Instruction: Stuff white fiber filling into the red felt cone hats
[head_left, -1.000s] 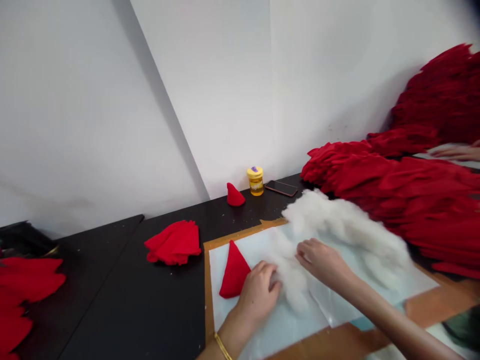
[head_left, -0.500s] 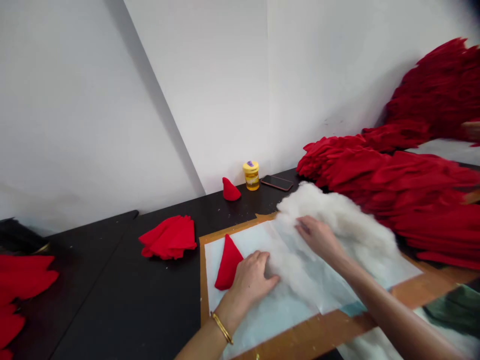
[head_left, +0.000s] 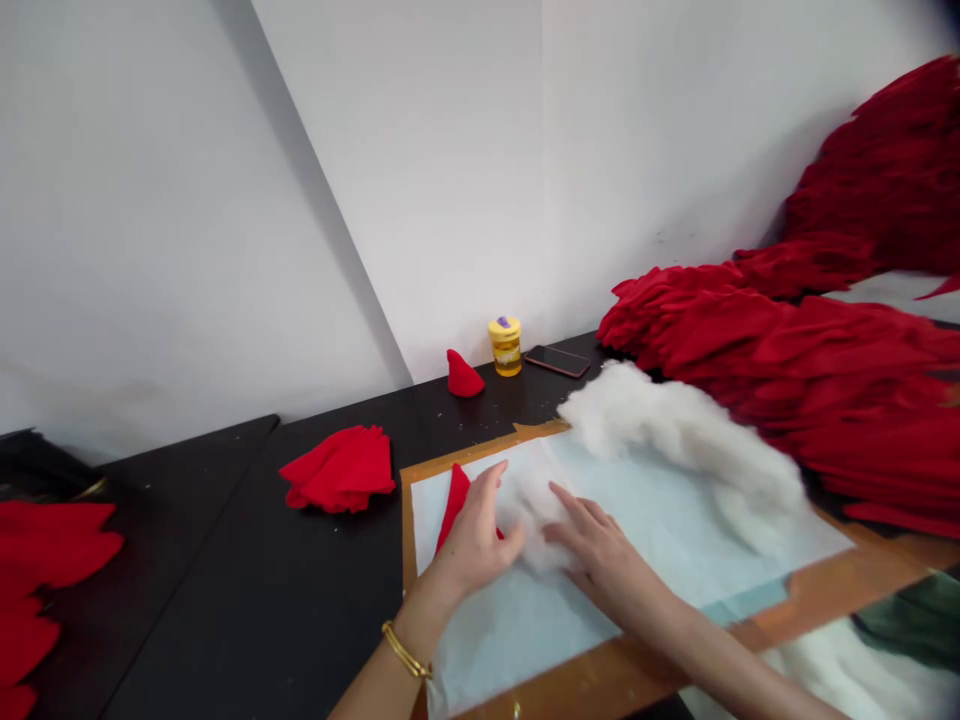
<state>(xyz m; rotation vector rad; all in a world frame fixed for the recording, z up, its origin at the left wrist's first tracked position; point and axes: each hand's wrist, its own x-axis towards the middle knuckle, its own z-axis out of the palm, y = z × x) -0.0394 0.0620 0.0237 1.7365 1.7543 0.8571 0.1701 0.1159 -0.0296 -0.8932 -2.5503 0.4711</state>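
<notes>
A loose tuft of white fibre stuffing [head_left: 534, 520] is gathered between my two hands over the white sheet [head_left: 525, 625]. My left hand [head_left: 474, 530] is cupped at its left side, thumb and fingers apart. From the right, my right hand [head_left: 609, 556] has its fingertips sunk in the tuft and grips part of it. A red cone-shaped felt piece [head_left: 452, 505] lies under and behind my left hand, partly hidden. The larger heap of stuffing [head_left: 679, 425] spreads along the sheet's far right side.
Red cloth pieces [head_left: 341, 470] lie left of the sheet; more [head_left: 52, 560] sit at the far left. A small red cone [head_left: 464, 375], a yellow-lidded jar [head_left: 505, 348] and a phone [head_left: 557, 361] stand by the wall. Big red cloth stacks [head_left: 787, 350] fill the right.
My right hand has drawn back from the large heap toward my left hand. The loose stuffing on the sheet is now bunched between them. My left hand has shifted slightly left, covering more of the cone.
</notes>
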